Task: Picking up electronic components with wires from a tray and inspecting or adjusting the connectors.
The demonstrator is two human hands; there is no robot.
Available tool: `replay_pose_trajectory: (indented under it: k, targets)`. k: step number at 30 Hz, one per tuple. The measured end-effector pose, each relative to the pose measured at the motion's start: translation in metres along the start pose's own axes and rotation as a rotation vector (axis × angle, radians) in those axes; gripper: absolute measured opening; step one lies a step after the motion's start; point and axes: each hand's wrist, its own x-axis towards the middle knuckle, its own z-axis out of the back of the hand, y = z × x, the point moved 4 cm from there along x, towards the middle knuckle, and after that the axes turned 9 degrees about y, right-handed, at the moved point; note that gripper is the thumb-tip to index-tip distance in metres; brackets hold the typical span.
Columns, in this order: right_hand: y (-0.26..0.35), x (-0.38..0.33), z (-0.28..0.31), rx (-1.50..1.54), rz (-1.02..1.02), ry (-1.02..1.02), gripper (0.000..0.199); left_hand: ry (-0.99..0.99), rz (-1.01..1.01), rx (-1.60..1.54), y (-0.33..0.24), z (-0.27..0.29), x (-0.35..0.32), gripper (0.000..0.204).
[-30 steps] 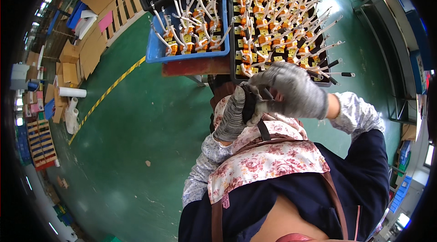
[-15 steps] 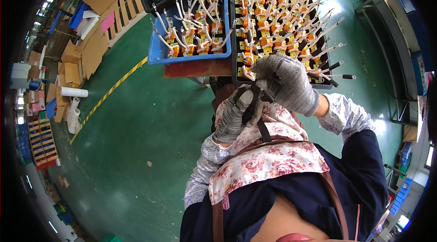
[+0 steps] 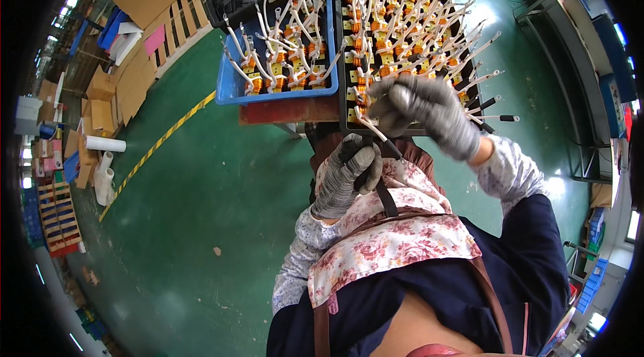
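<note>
blue bin (image 3: 231,85) of coil parts seen at 11 o'clock | left hand (image 3: 349,179) lowered toward the apron since a second ago, grip closed on a white lead (image 3: 373,131) | right hand (image 3: 422,112) raised onto black tray (image 3: 493,88) at 1 o'clock, grip closed on that lead's coil end.

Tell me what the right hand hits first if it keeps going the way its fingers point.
Likely the coil parts standing in the black tray: the right hand reaches up over that tray's near edge. Depth is unclear.
</note>
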Motion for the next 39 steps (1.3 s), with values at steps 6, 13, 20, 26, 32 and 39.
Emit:
replay_pose_trajectory:
  k: [6,13,20,26,32,39]
  targets:
    - [0.029,0.042,0.057,-1.582,0.203,-0.201,0.031,-0.032,0.011,-0.006,0.004,0.007,-0.008,0.025]
    - [0.030,0.093,0.077,-1.851,0.116,-0.028,0.011,-0.052,-0.002,-0.168,0.008,0.015,-0.014,0.014]
    - [0.010,0.127,0.082,-2.191,0.003,0.176,0.008,-0.020,-0.006,-0.247,0.012,0.025,-0.020,0.010]
    - [0.013,0.131,0.078,-2.155,-0.127,0.270,0.009,-0.042,-0.021,-0.265,0.012,0.027,-0.021,0.010]
    - [0.011,0.133,0.081,-2.070,-0.100,0.235,0.014,0.005,0.006,-0.180,0.010,0.029,-0.020,0.013]
    - [-0.002,0.127,0.084,-2.062,-0.389,0.269,0.012,-0.032,0.011,-0.202,0.006,0.037,-0.026,0.014]
